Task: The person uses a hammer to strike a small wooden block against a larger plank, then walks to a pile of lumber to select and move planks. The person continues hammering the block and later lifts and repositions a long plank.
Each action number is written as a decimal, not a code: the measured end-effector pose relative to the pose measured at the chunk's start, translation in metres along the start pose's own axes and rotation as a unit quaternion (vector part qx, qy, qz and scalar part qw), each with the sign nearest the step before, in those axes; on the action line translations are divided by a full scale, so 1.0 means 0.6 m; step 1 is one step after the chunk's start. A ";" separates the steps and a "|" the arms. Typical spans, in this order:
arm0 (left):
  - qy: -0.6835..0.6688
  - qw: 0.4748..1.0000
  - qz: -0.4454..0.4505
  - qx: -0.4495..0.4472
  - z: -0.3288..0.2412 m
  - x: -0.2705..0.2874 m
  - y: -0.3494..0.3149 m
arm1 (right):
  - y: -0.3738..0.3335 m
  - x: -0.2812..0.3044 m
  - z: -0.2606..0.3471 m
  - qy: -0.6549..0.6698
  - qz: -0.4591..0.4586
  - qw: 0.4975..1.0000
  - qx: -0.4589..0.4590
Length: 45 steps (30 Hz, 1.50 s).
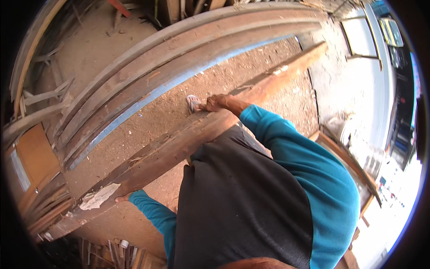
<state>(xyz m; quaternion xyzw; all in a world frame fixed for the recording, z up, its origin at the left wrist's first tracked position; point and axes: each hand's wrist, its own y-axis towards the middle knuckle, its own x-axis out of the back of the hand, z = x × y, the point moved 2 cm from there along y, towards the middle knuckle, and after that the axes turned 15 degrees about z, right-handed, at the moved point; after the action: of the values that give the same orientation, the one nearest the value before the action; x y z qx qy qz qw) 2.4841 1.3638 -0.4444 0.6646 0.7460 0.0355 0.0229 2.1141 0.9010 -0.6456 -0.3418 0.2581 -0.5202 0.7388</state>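
Observation:
A long, thick wooden beam (174, 142) runs slantwise across the view, from the lower left to the upper right, in front of my body. My left hand (123, 197) holds the beam's near side low at the left, beside a pale flaked patch; most of its fingers are hidden against the wood. My right hand (216, 103) is closed over the beam's upper edge near the middle, and its fingertips are not visible. Just beyond that hand a sandalled foot (193, 103) stands on the ground.
Several long planks (179, 49) lie side by side beyond the beam, the nearest with a blue edge. Scrap wood (121, 253) is piled at the lower left, below an orange-brown board (36, 154). A wooden frame (345, 161) leans at right. Debris litters the dirt floor (148, 121).

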 end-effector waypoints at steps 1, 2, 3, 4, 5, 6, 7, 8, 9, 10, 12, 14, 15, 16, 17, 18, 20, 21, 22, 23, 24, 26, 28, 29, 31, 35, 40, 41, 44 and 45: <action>0.065 0.997 -0.025 -0.038 -0.022 0.003 0.071 | 0.050 -0.021 0.056 0.043 0.001 0.999 0.019; 0.100 0.991 -0.071 -0.062 -0.005 -0.007 0.073 | 0.058 -0.003 0.062 0.052 -0.009 0.998 0.016; 0.061 0.997 -0.036 -0.015 -0.022 -0.073 0.091 | 0.100 -0.001 0.098 0.059 -0.022 0.998 0.002; 0.028 0.999 -0.010 0.030 -0.037 -0.124 0.082 | 0.129 -0.005 0.115 0.061 -0.026 0.998 -0.008; 0.079 0.994 -0.017 -0.071 -0.026 -0.049 0.127 | 0.124 -0.012 0.146 0.051 -0.003 0.999 0.016; 0.103 0.990 -0.041 -0.085 -0.003 0.016 0.156 | 0.121 -0.015 0.158 0.042 -0.004 0.999 0.016; 0.132 0.985 -0.056 -0.095 0.010 0.095 0.222 | 0.138 -0.041 0.204 0.043 -0.005 0.999 0.013; 0.155 0.981 -0.066 -0.099 0.041 0.118 0.240 | 0.151 -0.045 0.205 0.027 0.002 1.000 -0.009; 0.078 0.995 -0.033 -0.055 0.065 0.107 0.236 | 0.164 -0.048 0.207 0.011 0.010 0.999 -0.031; -0.012 1.000 -0.001 -0.018 0.069 0.050 0.206 | 0.166 -0.032 0.208 0.012 -0.018 0.999 -0.044; -0.066 0.998 0.019 -0.004 0.086 0.089 0.272 | 0.201 -0.067 0.264 0.010 -0.051 0.998 -0.038; 0.017 0.999 0.006 -0.029 0.095 0.259 0.473 | 0.303 -0.130 0.370 0.039 -0.034 0.999 -0.014; -0.053 0.996 0.041 0.061 0.110 0.271 0.500 | 0.351 -0.144 0.382 0.031 -0.089 0.995 -0.026; -0.127 0.980 0.063 0.142 0.128 0.257 0.498 | 0.367 -0.155 0.404 0.005 -0.124 0.991 -0.046; -0.081 0.992 0.020 0.093 0.131 0.278 0.509 | 0.340 -0.163 0.469 0.002 -0.107 0.992 -0.069; -0.062 0.995 0.018 0.076 0.119 0.254 0.521 | 0.379 -0.160 0.468 -0.003 -0.080 0.996 -0.037; -0.094 0.989 0.064 0.097 0.124 0.272 0.558 | 0.385 -0.173 0.524 -0.024 -0.088 0.994 -0.066; -0.142 0.973 0.122 0.133 0.137 0.298 0.583 | 0.411 -0.178 0.530 -0.028 -0.086 0.994 -0.068; -0.146 0.969 0.127 0.153 0.129 0.286 0.596 | 0.438 -0.178 0.530 -0.021 -0.094 0.992 -0.077; -0.151 0.965 0.122 0.174 0.116 0.277 0.581 | 0.436 -0.176 0.557 -0.040 -0.098 0.990 -0.095; -0.138 0.969 0.093 0.185 0.110 0.279 0.577 | 0.449 -0.184 0.564 -0.079 -0.076 0.991 -0.078; -0.086 0.970 0.042 0.225 0.102 0.306 0.570 | 0.496 -0.202 0.550 -0.164 -0.020 0.986 -0.009; -0.065 0.967 -0.006 0.245 0.114 0.323 0.569 | 0.520 -0.207 0.566 -0.089 -0.041 0.991 -0.095; -0.057 0.961 -0.025 0.269 0.128 0.348 0.577 | 0.531 -0.213 0.575 -0.049 -0.055 0.988 -0.137; -0.038 0.955 -0.004 0.296 0.120 0.330 0.584 | 0.564 -0.217 0.555 -0.011 -0.089 0.985 -0.147; -0.018 0.959 0.016 0.284 0.177 0.349 0.630 | 0.619 -0.216 0.532 -0.048 -0.090 0.993 -0.062; -0.059 0.952 0.057 0.293 0.209 0.350 0.618 | 0.578 -0.210 0.553 -0.069 -0.117 0.990 -0.035; -0.072 0.945 0.110 0.300 0.227 0.350 0.635 | 0.603 -0.211 0.514 -0.058 -0.133 0.988 -0.046; 0.032 0.893 0.185 0.408 0.299 0.304 0.702 | 0.622 -0.187 0.504 -0.061 -0.288 0.949 0.111; 0.111 0.862 0.261 0.420 0.319 0.335 0.705 | 0.591 -0.180 0.539 -0.060 -0.262 0.962 0.051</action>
<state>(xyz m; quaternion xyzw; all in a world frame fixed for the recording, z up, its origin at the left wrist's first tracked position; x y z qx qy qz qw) 2.8950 1.6161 -0.5975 0.7735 0.4870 -0.2030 -0.3513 2.5271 1.1592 -0.7126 -0.3896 0.0877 -0.6866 0.6075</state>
